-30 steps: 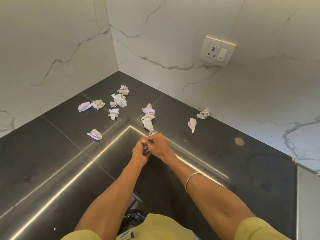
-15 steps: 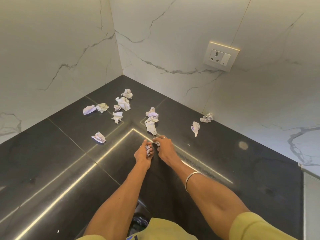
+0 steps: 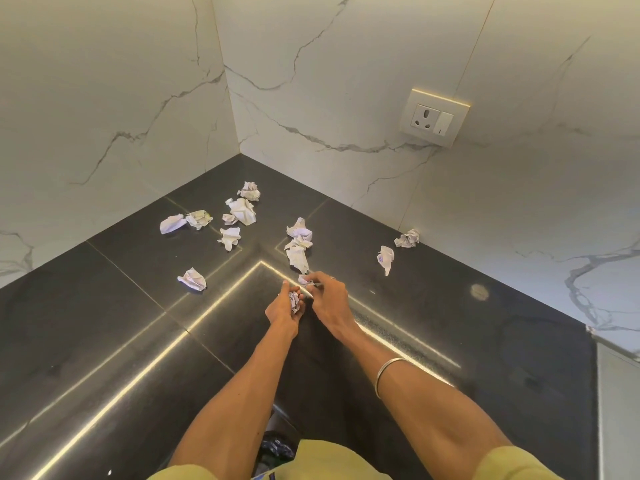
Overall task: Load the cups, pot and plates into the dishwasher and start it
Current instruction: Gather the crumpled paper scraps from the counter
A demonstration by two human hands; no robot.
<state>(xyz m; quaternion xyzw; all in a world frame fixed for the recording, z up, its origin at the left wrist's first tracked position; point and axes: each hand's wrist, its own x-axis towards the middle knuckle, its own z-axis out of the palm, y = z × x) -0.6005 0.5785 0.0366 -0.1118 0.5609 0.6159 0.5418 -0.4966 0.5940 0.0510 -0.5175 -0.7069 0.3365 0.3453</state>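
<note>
Black stone counter (image 3: pixel 104 327), marble walls (image 3: pixel 346 46)

Left hand (image 3: pixel 284 308) cups paper wad (image 3: pixel 294 301); right hand (image 3: pixel 327 296) pinches scrap (image 3: pixel 304 280) on black counter (image 3: pixel 104 323).

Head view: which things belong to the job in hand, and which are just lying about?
In hand: wad held in the left hand; scrap at the right hand fingertips. No cups, pot, plates or dishwasher show.
Lying about: loose wads on the counter; socket on the wall.
</note>
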